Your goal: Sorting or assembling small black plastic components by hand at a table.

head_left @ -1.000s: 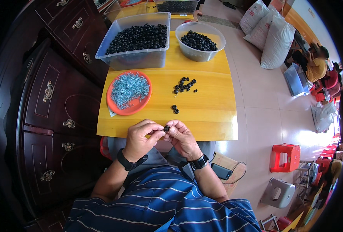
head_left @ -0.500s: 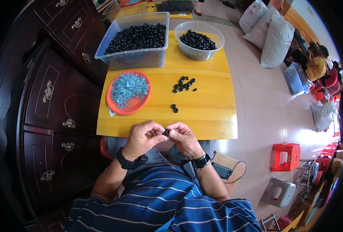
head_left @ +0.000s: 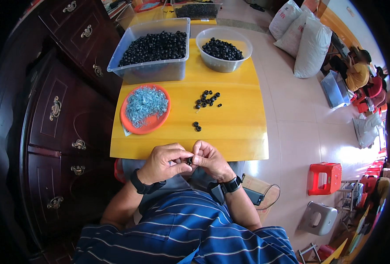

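Observation:
A small black ring-shaped part (head_left: 189,161) is pinched between the thumb and fingers of my left hand (head_left: 163,163), just off the table's near edge. My right hand (head_left: 213,163) is closed in a pinch right against that part; what lies between its fingertips is hidden. Beyond my hands, two black parts (head_left: 197,128) sit together on the yellow table (head_left: 230,141). Farther back lies a loose cluster of several similar parts (head_left: 207,100). To the left, an orange-red plate (head_left: 150,129) bears a heap of small shiny bluish-silver pieces (head_left: 144,103).
A clear plastic bin (head_left: 153,74) and a round clear bowl (head_left: 223,67), both filled with black parts, stand at the table's far side. Dark wooden drawers (head_left: 54,127) line the left. Stools (head_left: 325,179), white sacks (head_left: 313,48) and seated people (head_left: 357,75) are on the right.
Both hands have come slightly nearer to me with the black part. My right fingers have shifted on it, and the view has tilted a little.

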### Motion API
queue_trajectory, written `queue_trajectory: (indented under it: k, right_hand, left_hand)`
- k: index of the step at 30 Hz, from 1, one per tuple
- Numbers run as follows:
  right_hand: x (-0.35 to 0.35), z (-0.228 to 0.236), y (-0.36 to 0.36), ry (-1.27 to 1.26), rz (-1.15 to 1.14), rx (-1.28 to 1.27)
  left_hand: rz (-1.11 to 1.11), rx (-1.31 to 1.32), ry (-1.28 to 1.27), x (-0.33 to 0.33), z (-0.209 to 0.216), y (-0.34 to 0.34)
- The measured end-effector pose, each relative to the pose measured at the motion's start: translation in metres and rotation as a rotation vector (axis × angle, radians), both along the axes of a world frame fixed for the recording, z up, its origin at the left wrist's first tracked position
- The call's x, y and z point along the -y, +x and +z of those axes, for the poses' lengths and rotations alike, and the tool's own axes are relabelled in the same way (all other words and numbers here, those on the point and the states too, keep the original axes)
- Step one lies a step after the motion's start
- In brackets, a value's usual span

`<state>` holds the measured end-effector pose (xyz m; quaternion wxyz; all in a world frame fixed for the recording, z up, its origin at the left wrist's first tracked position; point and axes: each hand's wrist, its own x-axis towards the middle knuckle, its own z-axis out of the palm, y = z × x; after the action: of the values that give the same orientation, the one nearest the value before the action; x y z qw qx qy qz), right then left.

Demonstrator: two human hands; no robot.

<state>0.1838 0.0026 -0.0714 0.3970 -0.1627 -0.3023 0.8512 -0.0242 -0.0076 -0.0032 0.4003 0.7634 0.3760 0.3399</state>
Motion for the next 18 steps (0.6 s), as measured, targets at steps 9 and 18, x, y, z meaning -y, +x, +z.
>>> queue_trajectory:
  k: [9, 18]
  right_hand:
    - [-0.002, 0.012, -0.002, 0.022, 0.022, 0.022]
    - [-0.003, 0.018, -0.005, 0.048, -0.036, 0.028]
  left_hand:
    - [0.079, -0.008, 0.143, 0.009, 0.007, 0.005]
    - [0.130, 0.019, 0.215, 0.006, 0.000, 0.005]
